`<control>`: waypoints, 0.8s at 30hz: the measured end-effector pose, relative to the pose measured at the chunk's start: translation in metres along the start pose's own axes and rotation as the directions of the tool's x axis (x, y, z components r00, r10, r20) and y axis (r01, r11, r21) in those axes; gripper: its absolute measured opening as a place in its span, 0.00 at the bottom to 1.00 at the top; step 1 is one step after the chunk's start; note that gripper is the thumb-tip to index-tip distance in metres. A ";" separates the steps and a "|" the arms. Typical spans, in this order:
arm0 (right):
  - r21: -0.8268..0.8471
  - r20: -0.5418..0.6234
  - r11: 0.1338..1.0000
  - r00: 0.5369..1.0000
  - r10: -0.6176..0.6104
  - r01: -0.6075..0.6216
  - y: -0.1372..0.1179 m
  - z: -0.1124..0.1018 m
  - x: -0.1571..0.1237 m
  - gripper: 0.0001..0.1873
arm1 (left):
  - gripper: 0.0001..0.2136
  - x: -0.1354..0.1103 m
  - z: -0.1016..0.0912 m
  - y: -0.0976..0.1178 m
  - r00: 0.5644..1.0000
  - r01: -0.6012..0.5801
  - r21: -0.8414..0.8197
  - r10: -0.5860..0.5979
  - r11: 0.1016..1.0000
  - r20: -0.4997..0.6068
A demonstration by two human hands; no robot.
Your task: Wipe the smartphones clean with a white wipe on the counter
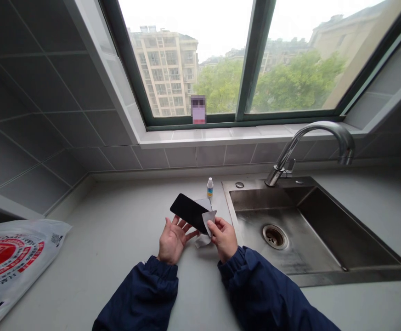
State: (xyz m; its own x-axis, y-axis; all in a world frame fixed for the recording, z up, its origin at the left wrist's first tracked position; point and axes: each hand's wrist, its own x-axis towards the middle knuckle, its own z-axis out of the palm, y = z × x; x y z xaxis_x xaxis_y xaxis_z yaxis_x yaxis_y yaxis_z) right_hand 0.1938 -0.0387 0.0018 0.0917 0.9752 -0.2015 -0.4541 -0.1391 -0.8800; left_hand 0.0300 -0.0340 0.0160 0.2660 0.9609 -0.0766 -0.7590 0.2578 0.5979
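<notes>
A black smartphone [190, 212] is tilted above the counter, its dark face toward me. My left hand [173, 239] is palm up beneath its lower left edge, with spread fingers reaching behind it and the thumb off to the side. My right hand [223, 236] pinches a small pale grey cloth [208, 217] against the phone's right end. Another pale crumpled piece [202, 242] shows below the phone; I cannot tell whether it is cloth or paper. Behind the phone, a flat whitish item [205, 203] is partly hidden. A small white-capped bottle [210, 187] stands upright beyond it.
To the right, a steel sink [233, 216] is set into the white counter [117, 230], with a curved chrome faucet [303, 133] behind it. A printed white plastic bag [48, 232] lies at the left. A window [243, 69] is above the tiled back wall.
</notes>
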 end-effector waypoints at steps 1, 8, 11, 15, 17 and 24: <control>0.014 0.020 0.999 0.999 0.030 -0.030 0.000 0.001 -0.002 0.26 | 0.25 0.000 -0.001 -0.001 1.000 -0.005 -0.009 0.005 1.000 -0.003; 0.059 0.122 0.976 0.972 0.201 -0.209 0.003 0.007 -0.008 0.26 | 0.31 -0.002 0.004 -0.003 0.997 -0.001 -0.058 0.005 0.998 0.072; 0.054 0.168 0.962 0.952 0.255 -0.267 0.002 0.008 -0.010 0.25 | 0.32 -0.003 0.007 -0.003 0.996 0.018 -0.077 -0.011 0.997 0.083; 0.047 0.239 0.941 0.919 0.314 -0.334 0.000 0.011 -0.016 0.26 | 0.35 -0.005 0.008 -0.002 0.997 0.033 -0.059 -0.029 0.998 0.072; 0.050 0.258 0.934 0.908 0.330 -0.354 -0.001 0.013 -0.019 0.28 | 0.35 -0.005 0.008 -0.002 0.998 0.046 -0.035 -0.044 0.998 0.053; 0.076 0.263 0.923 0.900 0.347 -0.378 0.000 0.014 -0.021 0.31 | 0.35 -0.006 0.008 -0.003 1.000 0.016 0.034 -0.015 0.999 -0.011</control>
State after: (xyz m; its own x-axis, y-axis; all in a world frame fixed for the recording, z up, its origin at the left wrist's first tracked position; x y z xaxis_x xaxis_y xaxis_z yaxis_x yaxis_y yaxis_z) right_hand 0.1796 -0.0573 0.0119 -0.3077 0.8751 -0.3736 -0.5213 -0.4835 -0.7032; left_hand 0.0355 -0.0410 0.0214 0.2712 0.9579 -0.0942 -0.7344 0.2692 0.6230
